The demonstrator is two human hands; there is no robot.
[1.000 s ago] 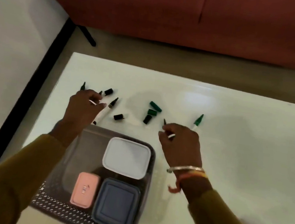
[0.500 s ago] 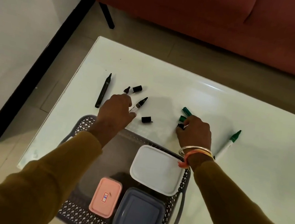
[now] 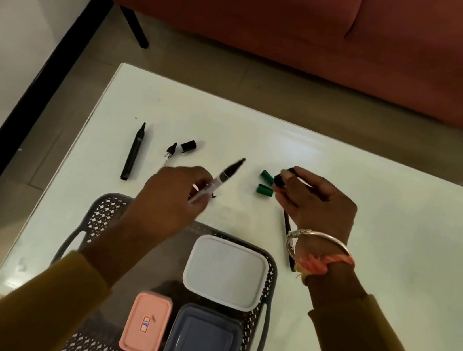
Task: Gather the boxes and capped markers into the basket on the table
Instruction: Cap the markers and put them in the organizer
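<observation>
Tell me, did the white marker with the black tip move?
Yes. The left hand holds the white marker, and its tip has swung right, away from the loose black cap and toward the green caps.

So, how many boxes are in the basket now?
3. A white box at the far right of the basket, a pink box at the near middle, a grey-blue box right beside it. The left arm hides part of the basket.
</observation>
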